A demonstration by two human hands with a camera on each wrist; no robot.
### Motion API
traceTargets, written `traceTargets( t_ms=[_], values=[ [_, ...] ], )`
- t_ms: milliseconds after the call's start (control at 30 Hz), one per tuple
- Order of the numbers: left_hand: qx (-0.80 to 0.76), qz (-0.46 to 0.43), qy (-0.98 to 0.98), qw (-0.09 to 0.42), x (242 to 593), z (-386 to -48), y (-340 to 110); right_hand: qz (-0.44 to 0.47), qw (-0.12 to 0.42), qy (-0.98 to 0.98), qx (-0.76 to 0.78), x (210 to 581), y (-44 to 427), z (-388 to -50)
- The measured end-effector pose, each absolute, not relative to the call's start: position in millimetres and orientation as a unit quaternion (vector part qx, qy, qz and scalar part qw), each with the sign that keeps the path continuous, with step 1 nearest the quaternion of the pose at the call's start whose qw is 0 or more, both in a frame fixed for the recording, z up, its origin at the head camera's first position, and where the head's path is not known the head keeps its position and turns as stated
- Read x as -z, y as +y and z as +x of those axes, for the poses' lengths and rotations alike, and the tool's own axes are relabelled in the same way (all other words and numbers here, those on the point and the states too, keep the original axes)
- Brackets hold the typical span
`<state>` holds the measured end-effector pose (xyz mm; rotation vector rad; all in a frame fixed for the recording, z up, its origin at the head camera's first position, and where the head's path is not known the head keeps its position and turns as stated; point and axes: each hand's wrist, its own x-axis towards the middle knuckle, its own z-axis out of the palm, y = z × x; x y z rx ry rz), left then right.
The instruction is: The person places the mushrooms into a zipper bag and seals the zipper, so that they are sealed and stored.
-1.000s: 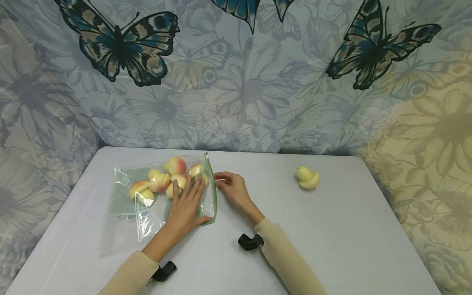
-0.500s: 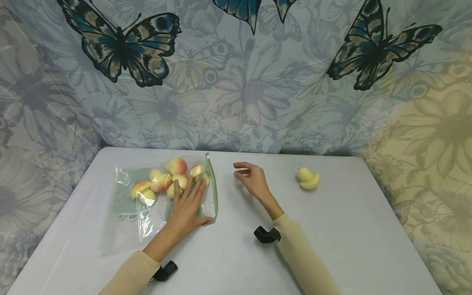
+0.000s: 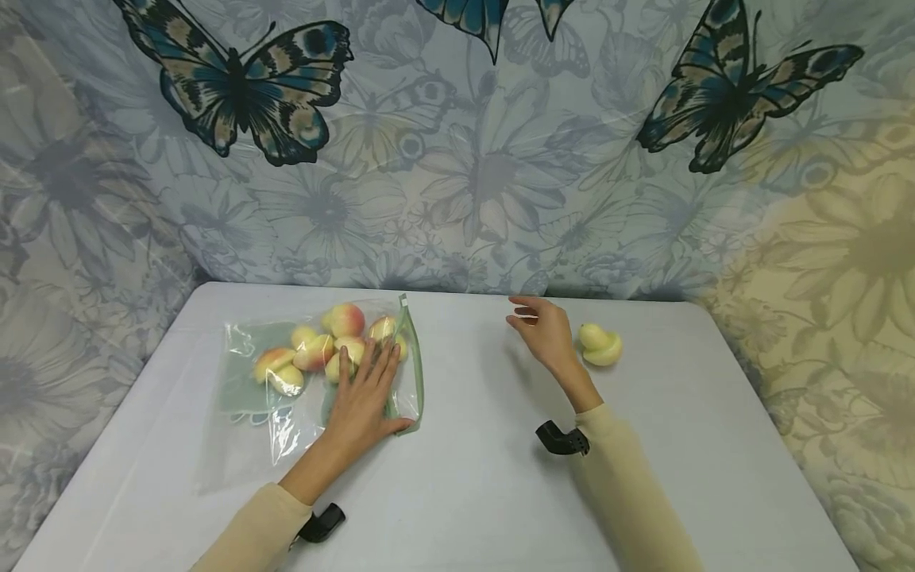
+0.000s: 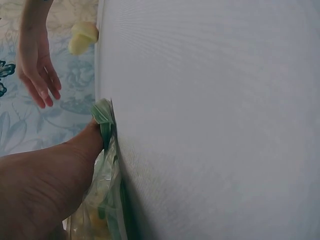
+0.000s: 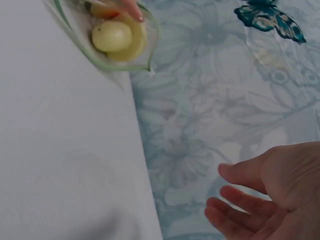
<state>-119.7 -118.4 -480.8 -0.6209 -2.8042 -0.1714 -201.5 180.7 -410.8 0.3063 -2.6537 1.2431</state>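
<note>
A clear zip bag [image 3: 286, 433] with a green-edged mouth [image 3: 418, 373] lies at the left of the table. Several yellow-and-red fruits [image 3: 312, 354] are inside it. My left hand [image 3: 363, 401] rests on the bag with fingers spread, its thumb at the green edge [image 4: 103, 117]. Above the table, my right hand [image 3: 546, 334] is in the air with loosely bent fingers, and nothing shows between them in the right wrist view. Just right of it lies a yellow, two-lobed fruit [image 3: 600, 346], apart from the hand. The left palm hides some of the bag.
A white-covered table [image 3: 465, 492] carries everything. Behind it hangs a cloth backdrop [image 3: 493, 175] with flowers and butterflies, close to the table's far edge. Each wrist wears a black camera, such as the one on the right wrist [image 3: 562, 438].
My right hand has left the bag's green mouth and moved right across the table, near the lone yellow fruit. The left hand stays on the bag.
</note>
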Motion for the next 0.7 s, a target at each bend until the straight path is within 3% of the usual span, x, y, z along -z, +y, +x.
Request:
traceTargets(
  t_ms=[233,367,700],
  values=[
    [0.058,-0.208,-0.967,0.135,481.2,-119.0,-118.0,0.090,0.166,-0.956,-0.225,409.0,202.0,-192.3],
    [0.056,-0.207,-0.967,0.141,481.5,-118.9,-119.3,0.082,0.179,-0.965,-0.174,412.2,212.2,-188.5],
    [0.064,-0.212,-0.964,0.145,481.0,-119.2,-118.1,0.031,0.141,-0.976,-0.164,417.3,244.3,-185.4]
  ],
)
